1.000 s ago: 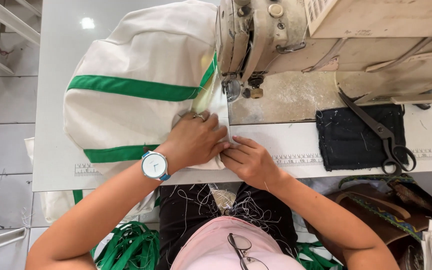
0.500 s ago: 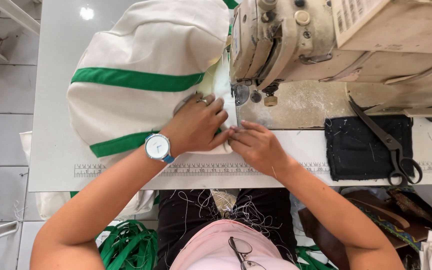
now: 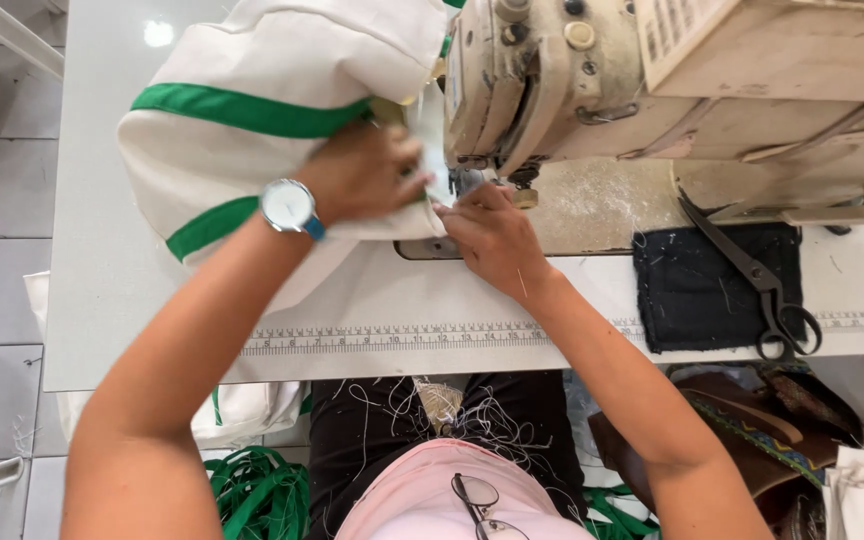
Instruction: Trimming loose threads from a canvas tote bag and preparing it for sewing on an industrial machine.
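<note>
Cream fabric bag (image 3: 252, 150), two green bands, bunched on worktop (image 3: 102, 300) under left hand (image 3: 357, 172). Left hand lay flat, fingers together, pressing fabric. Right hand (image 3: 492, 235) just beside it, fingertips pinching fabric edge below sewing machine (image 3: 552, 80). Scissors (image 3: 752, 275) lay well right of right hand.

The white table (image 3: 102, 300) held a big cream sewing machine (image 3: 652, 90) just past the fingers (image 3: 452, 205). White cloth with green stripes (image 3: 252, 110) lay under them. Black scissors (image 3: 752, 275) rested on a dark pad (image 3: 697, 290), far right of them.
</note>
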